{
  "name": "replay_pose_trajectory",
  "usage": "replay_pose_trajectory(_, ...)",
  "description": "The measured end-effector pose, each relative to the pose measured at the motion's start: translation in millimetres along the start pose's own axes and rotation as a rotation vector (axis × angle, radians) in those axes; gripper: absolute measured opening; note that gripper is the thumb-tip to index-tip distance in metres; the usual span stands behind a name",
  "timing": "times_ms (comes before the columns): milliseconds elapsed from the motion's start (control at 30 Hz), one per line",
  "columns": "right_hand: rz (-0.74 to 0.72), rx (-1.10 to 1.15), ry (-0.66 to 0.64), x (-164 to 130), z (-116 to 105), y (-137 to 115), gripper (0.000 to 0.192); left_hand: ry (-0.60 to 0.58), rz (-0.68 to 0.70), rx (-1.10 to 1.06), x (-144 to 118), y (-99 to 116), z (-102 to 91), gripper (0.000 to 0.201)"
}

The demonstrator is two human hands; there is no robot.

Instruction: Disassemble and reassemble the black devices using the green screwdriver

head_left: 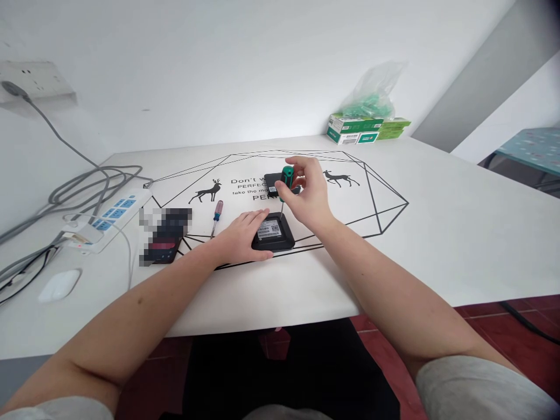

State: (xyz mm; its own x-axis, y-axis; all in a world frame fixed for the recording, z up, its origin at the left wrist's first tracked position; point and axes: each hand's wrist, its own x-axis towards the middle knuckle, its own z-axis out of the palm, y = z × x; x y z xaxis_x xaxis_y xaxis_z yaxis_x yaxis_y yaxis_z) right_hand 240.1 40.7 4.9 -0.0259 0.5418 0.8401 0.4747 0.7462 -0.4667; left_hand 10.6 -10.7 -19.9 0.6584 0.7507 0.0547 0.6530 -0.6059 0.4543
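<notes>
On a white surface (437,233) printed with deer and geometric lines, the left hand (238,236) lies flat with fingers apart, pressing the near side of a small black box (275,232). The right hand (308,195) has its grip closed around a green-handled screwdriver (286,178), held upright with its tip on the box. A red-and-blue screwdriver (216,216) lies nearby to the left.

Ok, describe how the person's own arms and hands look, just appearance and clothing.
Both arms are bare from the hands up past the elbows. The left hand and right hand wear no gloves, rings or watch that show. Light grey short sleeves cover the upper arms at the picture's bottom corners.
</notes>
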Motion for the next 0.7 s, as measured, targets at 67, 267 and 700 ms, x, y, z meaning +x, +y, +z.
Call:
replay_pose_trajectory(67, 0.002, 0.013, 0.015, -0.4, 0.1, 0.0, 0.044, -0.001, -0.001, 0.004, 0.0, 0.2, 0.0, 0.113)
replay_pose_trajectory(267, 0.026, 0.054, 0.044, 0.6, -0.6, -0.5, 0.043, 0.003, -0.005, 0.003, -0.3, 1.9, -0.8, 0.113)
replay_pose_trajectory(700, 0.046, 0.081, 0.040, 0.2, -1.1, -2.3, 0.038, -0.003, -0.008, 0.012, -0.1, 1.9, -0.3, 0.112)
